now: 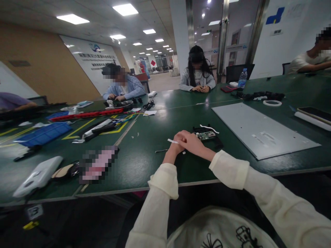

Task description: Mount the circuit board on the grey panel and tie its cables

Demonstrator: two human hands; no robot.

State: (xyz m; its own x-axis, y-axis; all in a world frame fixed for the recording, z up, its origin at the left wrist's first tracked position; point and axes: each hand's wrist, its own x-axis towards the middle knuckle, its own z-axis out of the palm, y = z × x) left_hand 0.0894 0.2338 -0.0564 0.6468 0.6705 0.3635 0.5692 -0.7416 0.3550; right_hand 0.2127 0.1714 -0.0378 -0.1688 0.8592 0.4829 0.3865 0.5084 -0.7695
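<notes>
My left hand (176, 148) and my right hand (192, 143) meet above the table near its front edge, fingers closed and overlapping. A narrow white strip (172, 141) sticks out to the left from under my right fingertips. Whatever my left fingers grip is hidden behind my right hand. Just beyond my right hand lies a green circuit board (207, 135) with a black frame-like part (219, 142) beside it. Another white strip (210, 128) curls over the board's far side. A thin dark tool-like piece (160, 151) rests left of my hands.
A large grey panel (258, 131) lies to the right. To the left are a pink item (103, 160), a white device (38, 175) and a blue tray (43, 134). A bottle (242, 79) stands at the back. Two people sit across the table, others at the sides.
</notes>
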